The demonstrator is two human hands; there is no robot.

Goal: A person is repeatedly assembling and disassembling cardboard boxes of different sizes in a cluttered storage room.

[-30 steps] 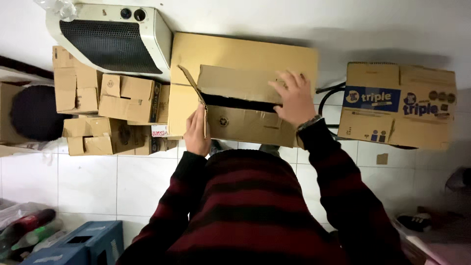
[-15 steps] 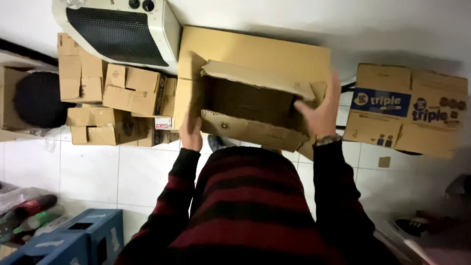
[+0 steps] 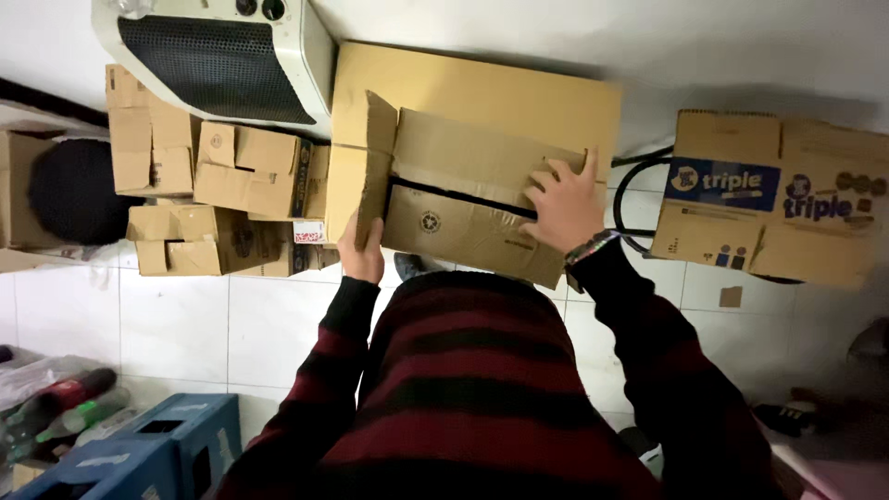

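Seen from the head camera, a person in a dark red and black striped sweater bends over a brown cardboard box (image 3: 463, 199) held in front of the chest, above a white tiled floor (image 3: 185, 324). The left hand (image 3: 361, 250) grips the box at its left end, fingers curled round the lower edge beneath a raised side flap. The right hand (image 3: 563, 208) lies flat on the top flaps, fingers spread wide across a strip of clear tape, a banded bracelet at the wrist. A dark gap runs between the two top flaps, which are nearly together. Just behind the box lies a larger flat sheet of cardboard (image 3: 482, 93). To the left, a pile of small empty cartons (image 3: 222, 194) is stacked near a cream heater with a dark grille (image 3: 213, 56). To the right stands a printed carton with blue panels (image 3: 778, 208), well apart from the hands, with a black cable loop (image 3: 630, 199) between it and the held box. Blue plastic crates (image 3: 157, 444) sit at the lower left, bottles (image 3: 56, 403) beside them.
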